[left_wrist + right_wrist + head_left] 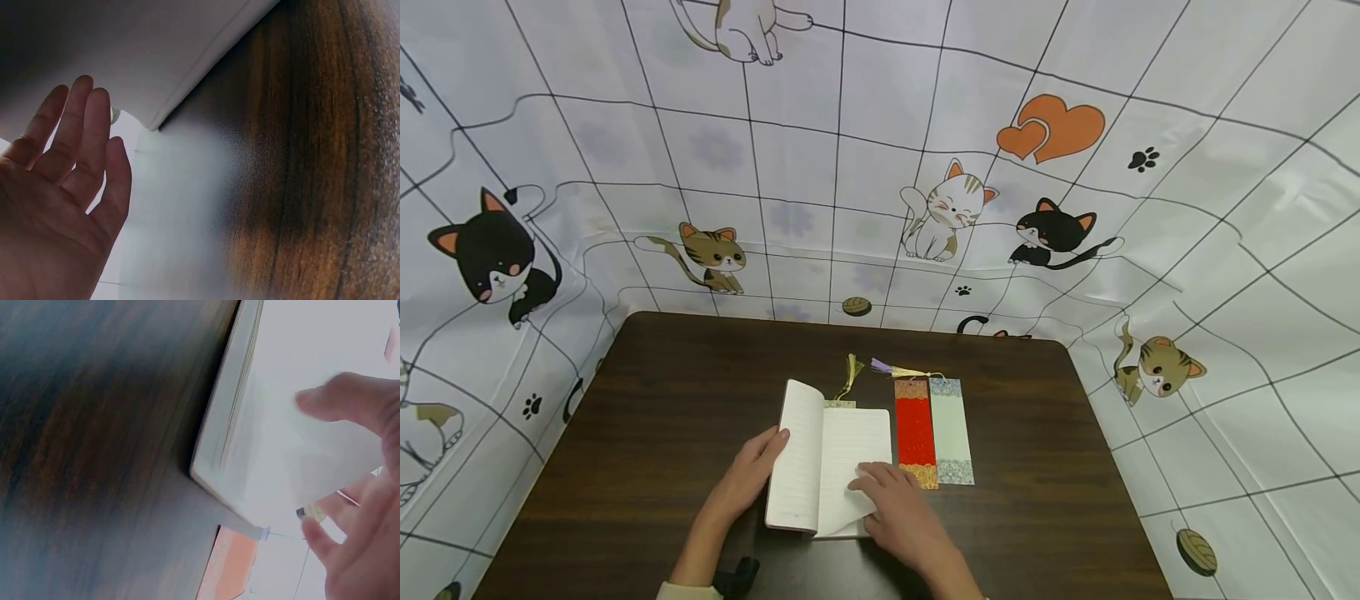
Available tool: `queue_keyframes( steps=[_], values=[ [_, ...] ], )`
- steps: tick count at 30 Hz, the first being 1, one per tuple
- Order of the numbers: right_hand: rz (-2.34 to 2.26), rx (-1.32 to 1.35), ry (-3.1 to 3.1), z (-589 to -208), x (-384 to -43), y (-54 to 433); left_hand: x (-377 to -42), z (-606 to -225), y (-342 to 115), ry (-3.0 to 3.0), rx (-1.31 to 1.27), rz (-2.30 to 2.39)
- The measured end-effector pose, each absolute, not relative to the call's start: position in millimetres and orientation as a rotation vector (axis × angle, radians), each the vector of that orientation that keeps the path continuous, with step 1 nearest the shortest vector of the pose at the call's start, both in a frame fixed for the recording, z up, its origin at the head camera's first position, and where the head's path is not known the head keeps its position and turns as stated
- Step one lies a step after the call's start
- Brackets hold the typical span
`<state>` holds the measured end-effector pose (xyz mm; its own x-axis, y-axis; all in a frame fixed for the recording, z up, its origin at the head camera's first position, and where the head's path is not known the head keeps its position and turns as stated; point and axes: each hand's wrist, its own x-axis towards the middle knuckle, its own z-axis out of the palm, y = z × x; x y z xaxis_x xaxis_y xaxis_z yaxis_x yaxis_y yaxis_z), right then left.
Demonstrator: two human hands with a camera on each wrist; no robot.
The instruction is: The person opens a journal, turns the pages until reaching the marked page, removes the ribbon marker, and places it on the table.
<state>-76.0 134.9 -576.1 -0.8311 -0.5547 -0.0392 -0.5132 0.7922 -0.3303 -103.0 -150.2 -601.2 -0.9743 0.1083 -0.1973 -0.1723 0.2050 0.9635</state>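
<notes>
An open notebook (pixel 853 442) with faintly lined white pages lies on the dark wooden table. Its raised left side is held by my left hand (pixel 745 475), thumb at the page edge and fingers behind the cover. Those fingers (pixel 78 137) look nearly straight in the left wrist view. At the lower right corner, my right hand (pixel 902 512) has a lifted page (pixel 294 444) between its thumb and fingers; the thumb is blurred in the right wrist view. A bookmark (pixel 840 404) with a yellow-green tassel (pixel 853 367) sticks out beyond the notebook's top edge, mostly hidden.
Right of the notebook lie a red bookmark (pixel 914 429) with gold ends and a pale green bookmark (pixel 951 433), with purple and yellow tassels at their tops. The brown table (pixel 1037 417) meets a white cat-print sheet (pixel 805 167) behind and at both sides.
</notes>
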Motion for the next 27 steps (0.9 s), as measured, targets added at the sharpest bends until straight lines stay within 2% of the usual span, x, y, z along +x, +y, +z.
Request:
queue_keyframes(
  steps=[12,18,27],
  values=[
    [-0.976,-0.606,2.954,-581.9,-76.2,119.8,-101.3,-600.3,-150.7,2.253,-0.068,1.841],
    [-1.199,-0.665,2.798,-577.7,-65.0,101.2,-100.1,-600.0,-149.7,2.232,-0.073,1.879],
    [-1.137,-0.764,2.67,-577.4,-56.4,85.9,-99.3,-600.3,-150.2,2.184,-0.066,1.919]
  ],
)
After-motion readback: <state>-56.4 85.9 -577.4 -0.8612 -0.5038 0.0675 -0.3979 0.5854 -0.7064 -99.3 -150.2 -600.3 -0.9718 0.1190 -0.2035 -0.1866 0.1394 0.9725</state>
